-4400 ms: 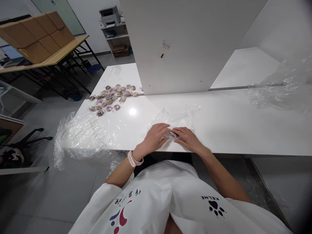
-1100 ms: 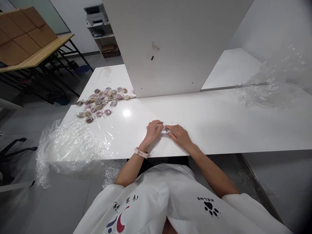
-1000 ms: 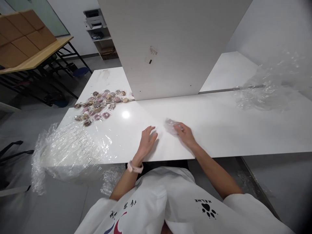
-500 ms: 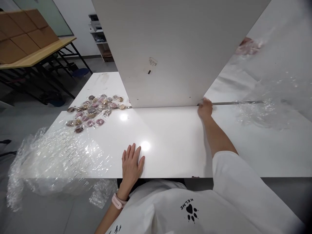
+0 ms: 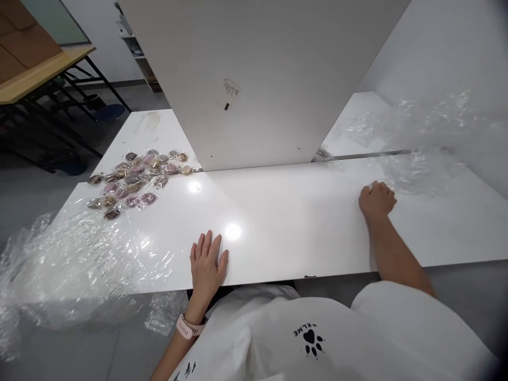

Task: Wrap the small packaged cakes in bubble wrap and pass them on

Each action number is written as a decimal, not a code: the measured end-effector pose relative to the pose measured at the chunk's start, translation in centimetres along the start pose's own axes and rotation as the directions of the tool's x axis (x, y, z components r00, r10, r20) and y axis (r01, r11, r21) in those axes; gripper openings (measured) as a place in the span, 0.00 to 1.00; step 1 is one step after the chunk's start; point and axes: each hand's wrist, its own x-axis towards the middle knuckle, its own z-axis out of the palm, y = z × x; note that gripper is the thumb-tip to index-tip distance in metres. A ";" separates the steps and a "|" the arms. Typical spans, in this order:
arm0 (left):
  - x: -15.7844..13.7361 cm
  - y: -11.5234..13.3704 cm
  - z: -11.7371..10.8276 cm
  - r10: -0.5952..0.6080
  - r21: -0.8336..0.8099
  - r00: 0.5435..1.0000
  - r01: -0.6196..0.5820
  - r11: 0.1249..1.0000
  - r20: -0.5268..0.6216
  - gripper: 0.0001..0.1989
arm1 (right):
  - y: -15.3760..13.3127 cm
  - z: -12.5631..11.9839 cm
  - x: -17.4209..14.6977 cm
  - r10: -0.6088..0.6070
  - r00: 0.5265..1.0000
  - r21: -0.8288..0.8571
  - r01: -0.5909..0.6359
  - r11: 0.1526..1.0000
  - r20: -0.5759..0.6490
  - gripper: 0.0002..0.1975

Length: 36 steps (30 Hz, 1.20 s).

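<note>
Resting flat on the bench (image 5: 293,227), fingers (image 5: 206,243) spread and empty, the left hand (image 5: 206,269) is probably bracing; the right hand (image 5: 377,201) is sitting curled beside clear plastic (image 5: 416,174), any hold unclear.

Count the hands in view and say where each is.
2. The left hand lies palm down near the front edge of the table; the right hand is near the plastic at right. No hidden ones are apparent.

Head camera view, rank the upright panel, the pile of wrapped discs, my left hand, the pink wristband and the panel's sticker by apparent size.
1. Upright panel
2. Pile of wrapped discs
3. Left hand
Pink wristband and sticker: too alike to rank.
</note>
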 end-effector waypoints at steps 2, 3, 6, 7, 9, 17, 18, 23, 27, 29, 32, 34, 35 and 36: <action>0.0 0.1 0.0 -0.003 -0.010 1.000 0.003 1.000 0.001 0.21 | 0.3 -0.1 -5.0 -0.092 0.996 -0.008 0.092 0.996 0.020 0.26; 0.0 0.1 0.0 -0.005 -0.017 1.000 0.005 1.000 0.002 0.21 | -0.1 -0.1 -8.1 -0.144 0.989 -0.008 0.145 0.989 0.039 0.26; 0.1 0.3 -0.2 -0.030 -0.058 0.999 0.032 0.998 0.027 0.21 | -3.5 -0.7 -18.8 -0.412 0.906 0.031 0.411 0.911 0.094 0.25; 0.1 0.4 -0.4 -0.053 -0.087 0.998 0.056 0.995 0.039 0.20 | -5.2 -1.3 -22.3 -0.494 0.863 0.075 0.489 0.869 0.107 0.24; 0.4 0.9 -1.0 -0.117 -0.208 0.990 0.132 0.969 0.081 0.20 | -8.8 -3.2 -28.4 -0.698 0.691 0.255 0.652 0.714 0.186 0.25; 4.5 1.2 -3.1 -0.378 -0.640 0.887 0.454 0.619 0.264 0.23 | -12.4 -5.9 -29.6 -0.446 0.887 0.448 0.449 0.773 -0.119 0.18; 4.9 1.1 -3.0 -0.384 -0.615 0.880 0.472 0.632 0.280 0.23 | -12.1 -4.9 -28.7 -0.406 0.910 0.389 0.407 0.827 -0.089 0.19; 4.7 3.4 -1.1 -0.134 -0.600 0.873 0.426 0.677 0.469 0.22 | -13.2 -1.2 -29.9 -0.630 0.722 0.454 0.477 0.752 0.286 0.16; 4.0 4.9 -1.0 -0.038 -0.757 0.858 0.471 0.452 0.512 0.08 | -15.0 -1.6 -31.4 -0.593 0.703 0.736 0.147 0.661 0.392 0.15; 4.4 3.8 -2.4 -0.216 -0.825 0.913 0.405 0.394 0.345 0.08 | -15.0 -2.7 -30.1 -0.474 0.826 0.774 0.075 0.628 0.304 0.13; 5.8 1.0 -5.9 -0.486 -0.899 0.874 0.220 0.378 0.010 0.07 | -14.3 -4.4 -26.8 -0.260 0.963 0.774 0.108 0.624 0.075 0.14; 6.5 -0.4 -8.1 -0.551 -0.916 0.819 0.084 0.393 -0.162 0.09 | -14.0 -5.3 -25.0 -0.183 0.978 0.740 0.197 0.643 -0.101 0.16; 6.7 -0.8 -8.9 -0.558 -0.909 0.797 0.025 0.415 -0.233 0.10 | -14.0 -5.5 -24.4 -0.172 0.966 0.705 0.258 0.660 -0.193 0.17; 6.7 -0.9 -9.4 -0.556 -0.893 0.776 -0.023 0.449 -0.299 0.10 | -13.9 -5.6 -24.1 -0.168 0.945 0.660 0.316 0.682 -0.279 0.18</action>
